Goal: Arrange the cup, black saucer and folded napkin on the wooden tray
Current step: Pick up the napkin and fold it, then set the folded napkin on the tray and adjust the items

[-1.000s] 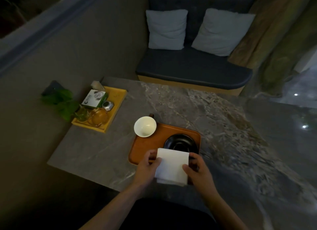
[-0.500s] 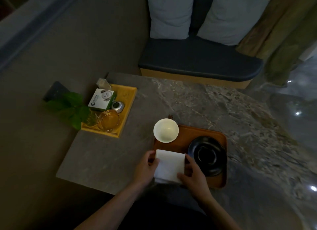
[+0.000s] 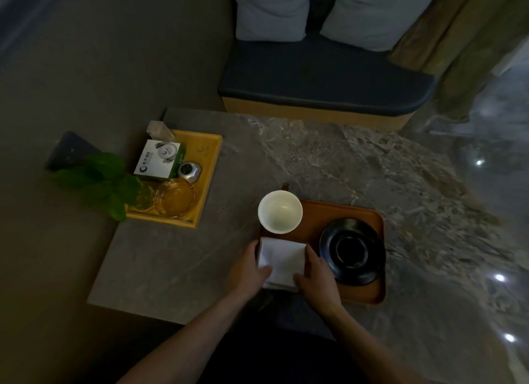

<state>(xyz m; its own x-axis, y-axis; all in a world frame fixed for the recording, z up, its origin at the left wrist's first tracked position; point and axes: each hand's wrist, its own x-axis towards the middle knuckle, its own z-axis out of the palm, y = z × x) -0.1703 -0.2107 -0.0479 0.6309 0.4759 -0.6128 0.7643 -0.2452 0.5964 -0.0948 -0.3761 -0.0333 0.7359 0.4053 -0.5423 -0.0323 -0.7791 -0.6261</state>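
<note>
A brown wooden tray (image 3: 340, 212) lies on the marble table. At its far left corner stands a white cup (image 3: 280, 211), empty and upright. A black saucer (image 3: 351, 251) rests on the tray's right half. The white folded napkin (image 3: 282, 257) lies on the near left part of the tray. My left hand (image 3: 249, 272) grips the napkin's left edge, thumb on top. My right hand (image 3: 315, 279) holds its right edge and near corner, close beside the saucer.
A yellow tray (image 3: 207, 180) at the table's far left holds a green-and-white box (image 3: 159, 161), a glass ashtray (image 3: 174, 198) and a small silver object (image 3: 189, 171). Green leaves (image 3: 100, 180) overhang its left side. A dark bench (image 3: 323, 77) with two pillows stands behind the table.
The napkin has moved with both hands from the tray's near middle, in front of the saucer, to its near left part and lies flatter. The camera has tilted down and left.
</note>
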